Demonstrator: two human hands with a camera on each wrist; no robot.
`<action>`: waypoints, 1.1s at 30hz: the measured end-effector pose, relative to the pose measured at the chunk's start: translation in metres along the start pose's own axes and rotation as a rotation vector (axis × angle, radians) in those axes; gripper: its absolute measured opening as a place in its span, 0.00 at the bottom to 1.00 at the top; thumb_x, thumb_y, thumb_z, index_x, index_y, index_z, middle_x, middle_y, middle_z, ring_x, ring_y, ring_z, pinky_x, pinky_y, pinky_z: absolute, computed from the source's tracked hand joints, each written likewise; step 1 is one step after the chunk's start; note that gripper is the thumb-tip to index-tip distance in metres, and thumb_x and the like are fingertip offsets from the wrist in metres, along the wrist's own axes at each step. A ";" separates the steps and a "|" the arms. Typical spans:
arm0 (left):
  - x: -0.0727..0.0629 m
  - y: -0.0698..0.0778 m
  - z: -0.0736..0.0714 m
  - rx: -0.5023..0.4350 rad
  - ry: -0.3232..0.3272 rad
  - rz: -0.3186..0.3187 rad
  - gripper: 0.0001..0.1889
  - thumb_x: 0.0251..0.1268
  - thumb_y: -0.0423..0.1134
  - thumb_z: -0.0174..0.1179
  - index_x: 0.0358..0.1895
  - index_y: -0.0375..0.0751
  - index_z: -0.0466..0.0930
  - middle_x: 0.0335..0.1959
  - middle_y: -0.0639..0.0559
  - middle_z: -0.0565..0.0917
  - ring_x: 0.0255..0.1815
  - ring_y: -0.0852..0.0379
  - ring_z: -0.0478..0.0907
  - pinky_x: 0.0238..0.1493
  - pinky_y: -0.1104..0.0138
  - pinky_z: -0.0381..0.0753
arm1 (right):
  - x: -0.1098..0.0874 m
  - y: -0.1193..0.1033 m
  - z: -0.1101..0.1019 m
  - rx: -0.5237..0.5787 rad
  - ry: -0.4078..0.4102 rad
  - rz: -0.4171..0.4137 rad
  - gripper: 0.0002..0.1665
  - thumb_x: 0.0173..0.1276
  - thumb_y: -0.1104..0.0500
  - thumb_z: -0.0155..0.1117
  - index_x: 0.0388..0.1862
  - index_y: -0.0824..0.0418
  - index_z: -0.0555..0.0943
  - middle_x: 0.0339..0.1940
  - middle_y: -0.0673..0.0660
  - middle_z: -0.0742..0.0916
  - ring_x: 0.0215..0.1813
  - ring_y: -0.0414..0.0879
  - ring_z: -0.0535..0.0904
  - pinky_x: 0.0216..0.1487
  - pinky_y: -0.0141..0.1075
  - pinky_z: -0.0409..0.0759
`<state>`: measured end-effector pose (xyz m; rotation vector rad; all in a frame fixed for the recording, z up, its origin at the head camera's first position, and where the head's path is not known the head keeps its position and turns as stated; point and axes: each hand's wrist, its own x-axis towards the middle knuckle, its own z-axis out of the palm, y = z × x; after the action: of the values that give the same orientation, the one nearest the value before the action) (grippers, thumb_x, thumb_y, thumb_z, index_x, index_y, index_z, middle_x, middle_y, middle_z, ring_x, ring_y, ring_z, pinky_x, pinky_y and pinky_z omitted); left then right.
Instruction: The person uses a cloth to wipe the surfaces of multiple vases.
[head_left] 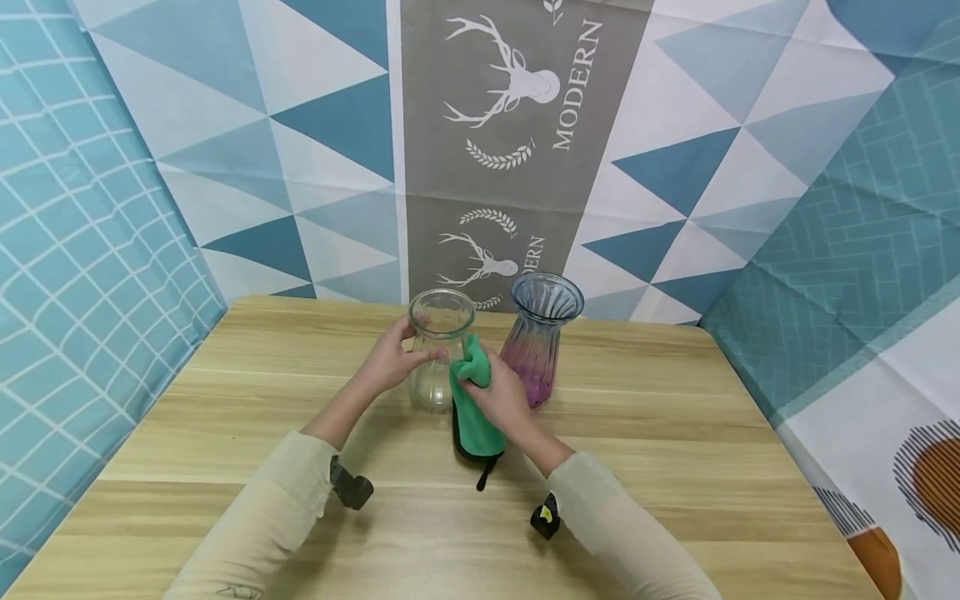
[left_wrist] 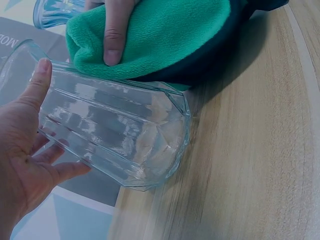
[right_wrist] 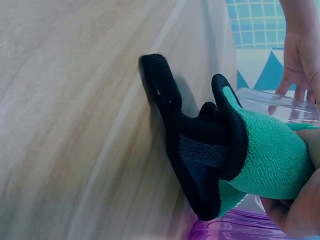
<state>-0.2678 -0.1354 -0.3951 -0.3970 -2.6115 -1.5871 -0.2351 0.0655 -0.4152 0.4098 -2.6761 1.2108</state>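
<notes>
A clear glass vase [head_left: 433, 385] stands upright on the wooden table, its sides faceted. My left hand [head_left: 393, 358] grips it around the neck, thumb on the near side and fingers behind, as the left wrist view also shows. In my right hand [head_left: 501, 392] is a green cloth [head_left: 480, 425] with black edging and a black loop; the fingers grip its upper part. The cloth [left_wrist: 165, 40] lies against the side of the clear vase [left_wrist: 115, 130]. Just right of the right hand stands a ribbed vase [head_left: 534, 350], blue at the rim and purple at the base.
The wooden table [head_left: 420, 533] ends at a patterned backdrop [head_left: 330, 167] with triangles and deer heads. Blue tiled-print cloth [head_left: 90, 217] hangs on the left side. A black wrist camera [head_left: 351, 485] sits under the left sleeve, another black wrist camera [head_left: 546, 517] by the right.
</notes>
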 end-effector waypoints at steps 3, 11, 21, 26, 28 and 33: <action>0.000 -0.001 0.000 0.002 -0.005 0.000 0.39 0.48 0.54 0.68 0.64 0.42 0.65 0.64 0.40 0.72 0.67 0.39 0.64 0.66 0.43 0.62 | 0.000 0.002 0.003 0.015 -0.010 0.007 0.43 0.58 0.54 0.69 0.70 0.60 0.62 0.59 0.62 0.80 0.58 0.56 0.77 0.57 0.50 0.76; -0.003 -0.001 0.002 -0.001 -0.011 0.012 0.39 0.50 0.52 0.68 0.64 0.40 0.65 0.62 0.38 0.72 0.67 0.38 0.64 0.65 0.41 0.62 | -0.002 0.004 0.009 0.030 0.008 0.012 0.51 0.54 0.50 0.72 0.72 0.59 0.58 0.62 0.61 0.77 0.60 0.53 0.75 0.59 0.48 0.75; 0.000 0.004 0.002 0.014 0.000 0.009 0.38 0.49 0.52 0.68 0.63 0.42 0.66 0.62 0.39 0.73 0.66 0.39 0.65 0.66 0.43 0.63 | -0.001 0.008 0.000 0.008 0.014 0.022 0.41 0.55 0.52 0.72 0.66 0.58 0.68 0.54 0.59 0.83 0.54 0.54 0.79 0.54 0.48 0.78; 0.002 0.004 0.004 -0.001 -0.013 0.024 0.39 0.49 0.51 0.68 0.64 0.41 0.65 0.64 0.39 0.72 0.66 0.39 0.66 0.66 0.44 0.62 | -0.003 0.006 -0.009 0.047 0.059 -0.008 0.38 0.55 0.53 0.72 0.64 0.58 0.70 0.51 0.59 0.84 0.52 0.53 0.80 0.51 0.47 0.79; 0.002 0.005 0.005 -0.007 -0.018 0.028 0.40 0.48 0.51 0.69 0.65 0.40 0.64 0.64 0.38 0.71 0.66 0.38 0.66 0.67 0.44 0.62 | -0.003 0.004 -0.012 0.064 0.086 -0.027 0.39 0.55 0.54 0.72 0.64 0.58 0.69 0.52 0.59 0.84 0.52 0.53 0.80 0.51 0.47 0.79; 0.000 0.005 0.006 -0.007 -0.020 0.019 0.41 0.48 0.51 0.69 0.66 0.41 0.63 0.64 0.39 0.70 0.67 0.38 0.65 0.66 0.44 0.62 | 0.001 -0.001 -0.018 0.090 0.132 -0.058 0.39 0.55 0.54 0.72 0.66 0.56 0.69 0.54 0.59 0.83 0.52 0.53 0.80 0.50 0.48 0.79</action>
<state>-0.2661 -0.1283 -0.3932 -0.4390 -2.6091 -1.5945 -0.2351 0.0783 -0.4018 0.4023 -2.4889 1.2970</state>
